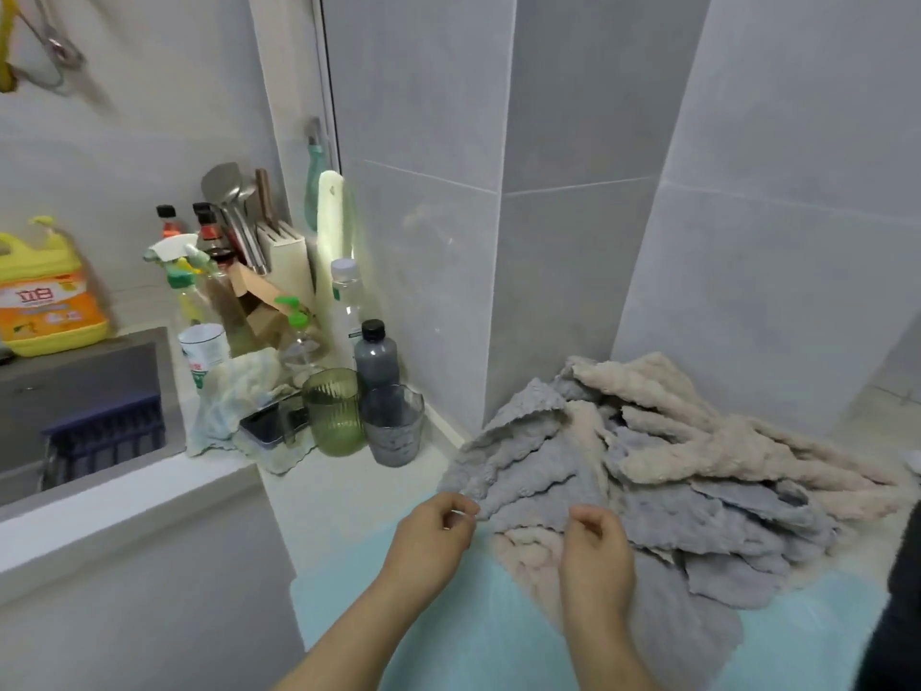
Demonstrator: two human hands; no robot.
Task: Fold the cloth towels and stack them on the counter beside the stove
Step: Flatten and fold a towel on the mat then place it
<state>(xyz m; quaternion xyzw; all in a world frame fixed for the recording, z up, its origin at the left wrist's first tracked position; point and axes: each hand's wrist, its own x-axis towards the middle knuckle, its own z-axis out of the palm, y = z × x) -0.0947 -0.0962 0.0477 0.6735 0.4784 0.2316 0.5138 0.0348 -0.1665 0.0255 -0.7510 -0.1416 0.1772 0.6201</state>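
A heap of unfolded grey and beige cloth towels (673,456) lies on the pale counter (344,491) in the wall corner. My left hand (436,531) pinches the near left edge of a grey towel (528,471) between thumb and fingers. My right hand (595,551) is curled over the same grey towel a little to the right, gripping its edge. A beige towel (528,546) shows under the grey one, between my hands.
A green ribbed cup (335,411), a grey cup (393,425) and a dark bottle (375,354) stand left of the heap. Behind them are bottles, a knife block (284,251) and a crumpled rag (234,396). The sink (84,406) lies far left. Light-blue fabric (448,640) covers the foreground.
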